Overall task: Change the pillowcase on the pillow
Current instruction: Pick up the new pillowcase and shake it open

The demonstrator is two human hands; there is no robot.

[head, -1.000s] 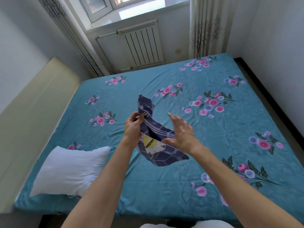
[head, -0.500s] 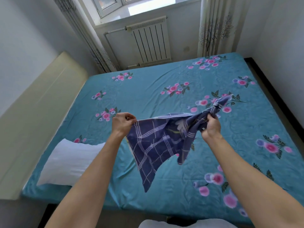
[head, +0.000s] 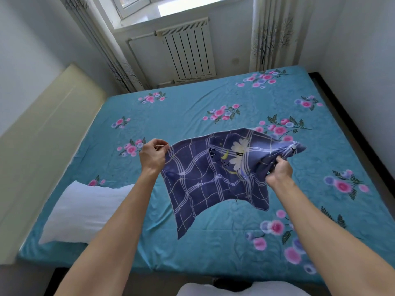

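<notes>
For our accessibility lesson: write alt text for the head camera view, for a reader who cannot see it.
Two bare hands hold a dark blue checked pillowcase spread in the air over a bed, the left hand pinching one corner and the right hand gripping a bunched end. A bare white pillow lies on the teal floral bedsheet at left.

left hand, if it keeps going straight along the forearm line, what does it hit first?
Likely the teal floral bedsheet. The left hand pinches a corner of the blue plaid pillowcase, which hangs to its right, out of that line. The white pillow lies behind and left. Depth is uncertain from one view.
</notes>
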